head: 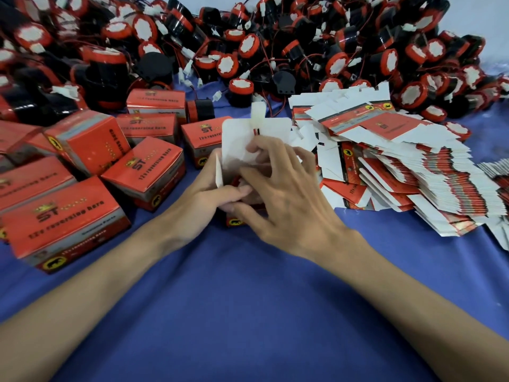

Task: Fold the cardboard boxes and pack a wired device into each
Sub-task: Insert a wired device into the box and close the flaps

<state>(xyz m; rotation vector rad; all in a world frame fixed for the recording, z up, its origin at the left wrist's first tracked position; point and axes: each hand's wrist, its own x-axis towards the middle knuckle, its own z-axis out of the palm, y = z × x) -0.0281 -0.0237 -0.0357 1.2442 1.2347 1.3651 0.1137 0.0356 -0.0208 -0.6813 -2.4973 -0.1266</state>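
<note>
The open box (256,150) sits on the blue cloth (248,312) in front of the person, and everything else lies around it. Its white lid flap stands upright on the far side, and a narrow white side flap (219,172) sticks up on its left edge. A red-and-black wire (256,131) runs up the inner face of the lid flap and ends in a white connector (257,113) that pokes above the flap's top edge. The body of the wired device is hidden under the hands, so how deep it sits in the box cannot be told.

The left hand (198,199) grasps the box from its left side, with the thumb laid across the near front and the fingers wrapped behind. The right hand (286,194) arches over the mouth of the box from the right, its fingers bent and spread, with the tips against the lid flap just below the wire. Whether those fingers pinch the wire or only press on it cannot be told.

Left of the open box lie the closed boxes (68,216), red with dark print, some tilted against each other. Right of it a slumped stack of flat box blanks (413,175) fans out across the cloth. Beyond it, a big pile of devices (248,37), black with red rims and loose wires, fills the far side.
</note>
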